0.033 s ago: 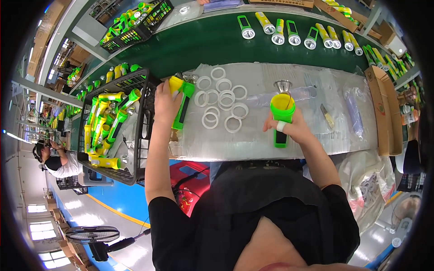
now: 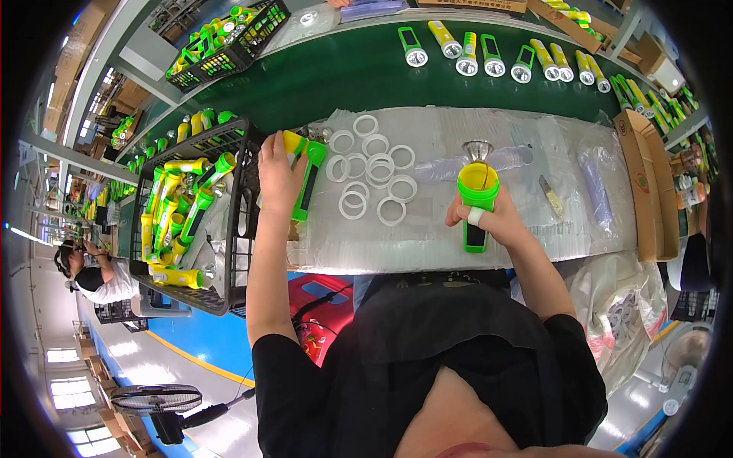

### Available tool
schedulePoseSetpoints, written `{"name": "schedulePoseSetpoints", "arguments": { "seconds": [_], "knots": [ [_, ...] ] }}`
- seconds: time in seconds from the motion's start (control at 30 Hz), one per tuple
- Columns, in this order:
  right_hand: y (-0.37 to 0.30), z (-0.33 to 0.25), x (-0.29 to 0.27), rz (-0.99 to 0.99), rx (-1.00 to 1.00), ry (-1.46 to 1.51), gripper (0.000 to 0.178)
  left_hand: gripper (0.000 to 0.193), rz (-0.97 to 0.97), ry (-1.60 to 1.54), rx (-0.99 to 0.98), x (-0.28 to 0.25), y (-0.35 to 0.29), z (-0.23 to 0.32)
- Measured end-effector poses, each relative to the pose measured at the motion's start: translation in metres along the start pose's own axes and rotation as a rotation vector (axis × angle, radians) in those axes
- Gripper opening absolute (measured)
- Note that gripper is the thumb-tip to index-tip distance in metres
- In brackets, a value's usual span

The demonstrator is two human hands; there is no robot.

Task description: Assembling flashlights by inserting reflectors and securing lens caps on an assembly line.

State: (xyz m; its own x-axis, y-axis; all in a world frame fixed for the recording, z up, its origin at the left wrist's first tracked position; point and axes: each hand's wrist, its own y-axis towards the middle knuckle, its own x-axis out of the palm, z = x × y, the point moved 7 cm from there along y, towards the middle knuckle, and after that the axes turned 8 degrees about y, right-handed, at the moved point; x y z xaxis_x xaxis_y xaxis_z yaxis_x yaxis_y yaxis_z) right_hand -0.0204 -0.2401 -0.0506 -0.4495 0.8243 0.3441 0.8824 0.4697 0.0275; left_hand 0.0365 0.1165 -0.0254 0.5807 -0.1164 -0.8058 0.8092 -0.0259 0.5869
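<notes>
My right hand [image 2: 489, 217] is wrapped round a green and yellow flashlight body [image 2: 475, 238], its yellow mouth turned up. A silver reflector [image 2: 478, 150] hangs by a wire just beyond that mouth, apart from it. My left hand [image 2: 280, 179] is at the basket's right edge, fingers and thumb closed about the yellow part of another flashlight [image 2: 307, 187] with a green body and dark panel. My fingers partly hide where they grip it. Several white rings [image 2: 380, 169] lie loosely on the plastic-covered table [image 2: 427, 244] between my hands.
A black basket [image 2: 221, 301] of flashlights stands at the left, another basket [image 2: 263, 34] at the far left. Flashlights [image 2: 492, 57] line the green surface at the back. A knife [image 2: 551, 197] and plastic sleeves [image 2: 598, 191] lie at the right, beside a cardboard box [image 2: 649, 191].
</notes>
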Motion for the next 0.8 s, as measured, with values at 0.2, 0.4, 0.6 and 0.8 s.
{"name": "schedulePoseSetpoints", "arguments": {
  "seconds": [0.2, 0.4, 0.6, 0.8],
  "knots": [
    [-0.021, 0.018, 0.015, -0.044, 0.061, 0.101, 0.071, 0.055, -0.446, -1.283, -0.055, 0.022, -0.017, 0.162],
    [-0.03, 0.03, 0.038, -0.156, 0.122, 0.16, 0.059, 0.062, -0.712, -1.669, 0.024, 0.008, -0.038, 0.237],
    [-0.024, 0.022, 0.042, -0.089, 0.069, 0.162, 0.037, 0.034, -0.147, -1.131, 0.284, -0.046, -0.038, 0.216],
    [-0.02, 0.038, 0.047, -0.067, 0.063, 0.072, 0.043, 0.052, -0.181, -1.042, 0.463, -0.045, -0.054, 0.228]
  ]
}}
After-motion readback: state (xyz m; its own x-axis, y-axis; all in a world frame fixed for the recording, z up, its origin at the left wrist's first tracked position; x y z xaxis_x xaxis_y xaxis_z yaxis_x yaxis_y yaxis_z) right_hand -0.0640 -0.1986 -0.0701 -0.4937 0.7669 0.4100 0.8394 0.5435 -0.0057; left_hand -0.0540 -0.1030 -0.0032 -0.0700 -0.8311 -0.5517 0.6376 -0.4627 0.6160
